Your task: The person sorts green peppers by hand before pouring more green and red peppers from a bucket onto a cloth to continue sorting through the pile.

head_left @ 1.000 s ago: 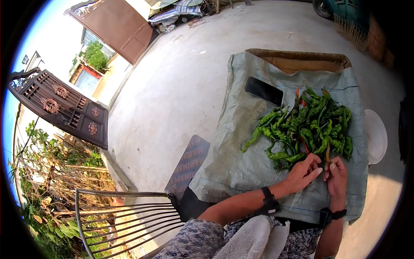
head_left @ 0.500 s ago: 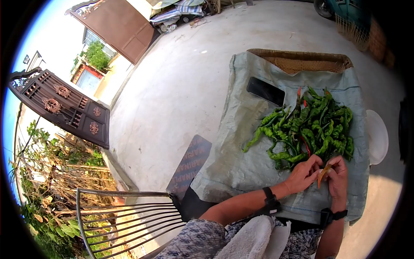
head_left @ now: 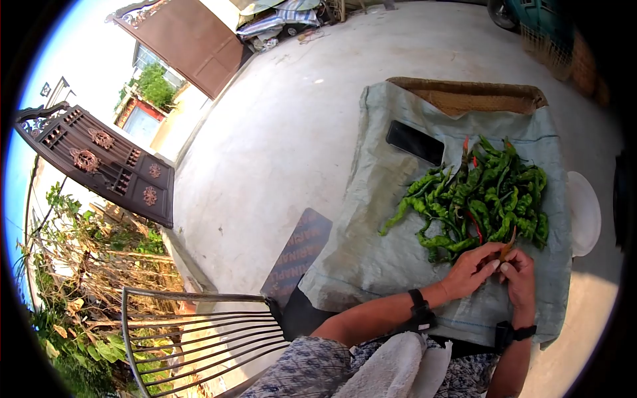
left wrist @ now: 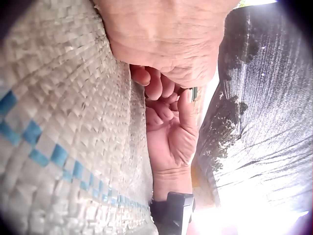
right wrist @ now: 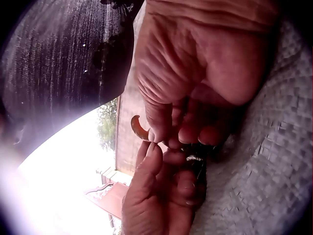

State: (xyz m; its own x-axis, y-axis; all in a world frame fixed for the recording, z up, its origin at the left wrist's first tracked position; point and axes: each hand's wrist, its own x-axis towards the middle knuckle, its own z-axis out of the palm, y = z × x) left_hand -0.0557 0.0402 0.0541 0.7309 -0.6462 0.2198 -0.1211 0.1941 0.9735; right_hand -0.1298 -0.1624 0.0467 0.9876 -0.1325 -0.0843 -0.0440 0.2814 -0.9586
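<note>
Both hands meet over the near edge of a heap of green chili peppers [head_left: 478, 192] with a few red ones among them. An orange-brown chili pepper [head_left: 509, 243] sticks up between the fingertips. My right hand [head_left: 521, 278] pinches it with thumb and fingers; in the right wrist view its curved orange end [right wrist: 139, 128] shows beside the right thumb. My left hand [head_left: 470, 275] comes in from the other side, thumb and forefinger closing on the same pepper. The fingers hide its lower part. The left wrist view shows the right hand [left wrist: 171, 132] with curled fingers against the left.
The chilies lie on a grey-green woven sack [head_left: 371, 219] spread over a wicker basket [head_left: 471, 93]. A black phone [head_left: 415, 142] lies beyond the heap to the left. A white round object [head_left: 585, 213] stands at the right; a metal rack [head_left: 206, 338] is at the lower left.
The orange-brown chili tilted down toward me half a second ago and now points up and away. My hands have drawn closer together around it. The heap keeps its shape.
</note>
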